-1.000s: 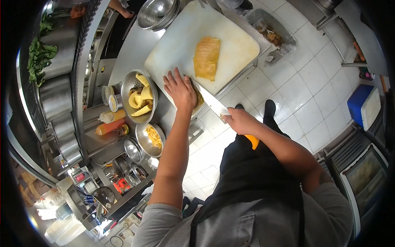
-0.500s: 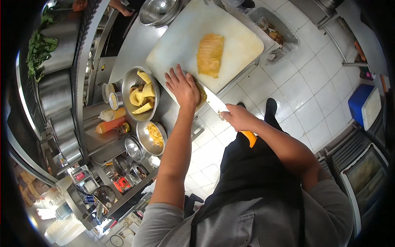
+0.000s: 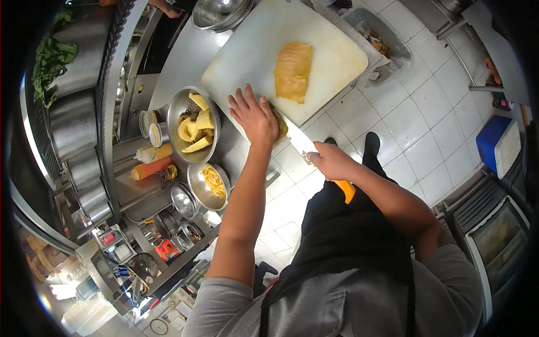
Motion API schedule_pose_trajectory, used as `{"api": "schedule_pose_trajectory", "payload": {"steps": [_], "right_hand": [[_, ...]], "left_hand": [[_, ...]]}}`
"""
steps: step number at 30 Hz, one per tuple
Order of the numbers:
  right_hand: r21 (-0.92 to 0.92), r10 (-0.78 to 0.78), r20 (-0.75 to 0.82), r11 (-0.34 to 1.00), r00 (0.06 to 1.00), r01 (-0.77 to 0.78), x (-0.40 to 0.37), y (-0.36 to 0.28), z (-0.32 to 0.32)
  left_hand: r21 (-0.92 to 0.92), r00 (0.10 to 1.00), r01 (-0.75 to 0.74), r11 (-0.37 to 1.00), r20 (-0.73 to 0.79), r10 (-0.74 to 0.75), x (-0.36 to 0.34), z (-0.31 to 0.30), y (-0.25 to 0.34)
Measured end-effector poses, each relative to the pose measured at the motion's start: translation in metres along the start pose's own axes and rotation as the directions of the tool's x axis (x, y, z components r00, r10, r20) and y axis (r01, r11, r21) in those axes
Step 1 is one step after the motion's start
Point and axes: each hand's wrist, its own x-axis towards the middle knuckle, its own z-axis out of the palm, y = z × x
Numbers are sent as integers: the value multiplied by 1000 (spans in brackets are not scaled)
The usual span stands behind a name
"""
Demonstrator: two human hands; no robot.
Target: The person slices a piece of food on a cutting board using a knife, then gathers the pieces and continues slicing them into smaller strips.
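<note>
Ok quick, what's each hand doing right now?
Left hand: open, pressed flat on a yellow food piece on the cutting board.
Right hand: closed around the orange-handled knife.

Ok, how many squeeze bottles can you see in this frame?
2. A pale yellow squeeze bottle sits beside the bowl of yellow pieces, and an orange-red squeeze bottle is just below it in the picture. Others may be hidden among the shelf clutter.
</note>
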Motion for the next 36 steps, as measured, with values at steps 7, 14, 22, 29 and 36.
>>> {"api": "schedule_pose_trajectory", "payload": {"steps": [7,14,22,29,36], "right_hand": [[32,-71,-46,997,996,73,14,2,15],[-77,-99,-84,993,992,93,12,11,28],[-133,-138,-79,983,987,127,16,-3,33],[-178,-177,-81,971,981,160,11,16,41],[-330,-204,85,918,975,221,28,17,48]], "left_hand": [[-11,1000,-6,1000,-7,6,0,-1,0],[-30,1000,3,1000,-2,-3,0,-2,0],[-37,1000,-2,999,-9,2,1,-2,0],[4,1000,-6,1000,24,6,2,-5,1],[142,994,-102,984,45,97,35,-4,5]]}}
